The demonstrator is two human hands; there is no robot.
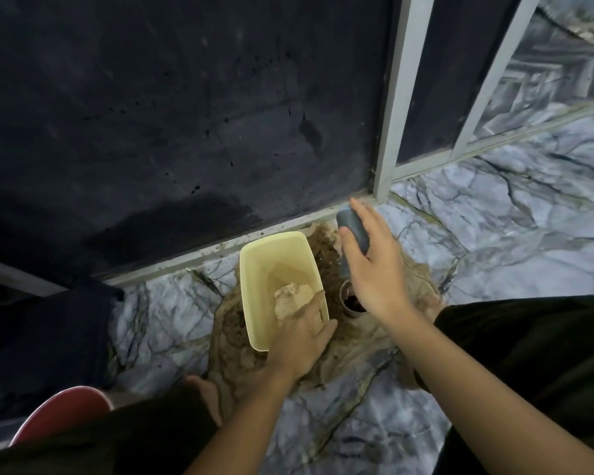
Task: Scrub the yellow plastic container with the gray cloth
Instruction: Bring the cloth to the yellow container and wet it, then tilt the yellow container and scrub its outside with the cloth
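Observation:
The yellow plastic container [275, 265] stands open-topped on a dirty brown rag on the floor, close to the wall. A pale, wadded greyish cloth [290, 299] lies inside it at the near edge. My left hand [299, 341] grips that cloth, fingers inside the container and thumb over the rim. My right hand [374, 269] hovers just right of the container, closed around a dark grey cylindrical object [354, 231] that points up toward the wall.
A brown muddy rag [364, 344] spreads under the container on the marble floor [494, 234]. A small round cup [352, 305] with dark contents sits beneath my right wrist. A red bowl [62, 413] is at bottom left. The dark wall [186, 114] and white frame [395, 97] rise behind.

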